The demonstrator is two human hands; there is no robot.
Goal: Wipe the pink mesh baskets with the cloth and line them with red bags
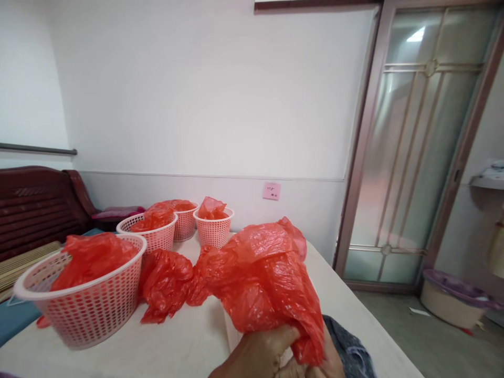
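Possibly, hard pulling could tear the crumpled translucent red plastic bag (271,273) gripped in both curled hands (263,350).

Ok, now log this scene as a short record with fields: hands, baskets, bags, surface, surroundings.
Left hand: holding the near end of a crumpled red plastic bag
Right hand: at the same bag, partly hidden; grip unclear
Baskets: four left of the held bag, pale pink, perforated, red plastic in each
Loose red plastic: crumpled, beside the baskets
Table: white
Dark grey cloth: beside the right hand
Wall: pink note on it
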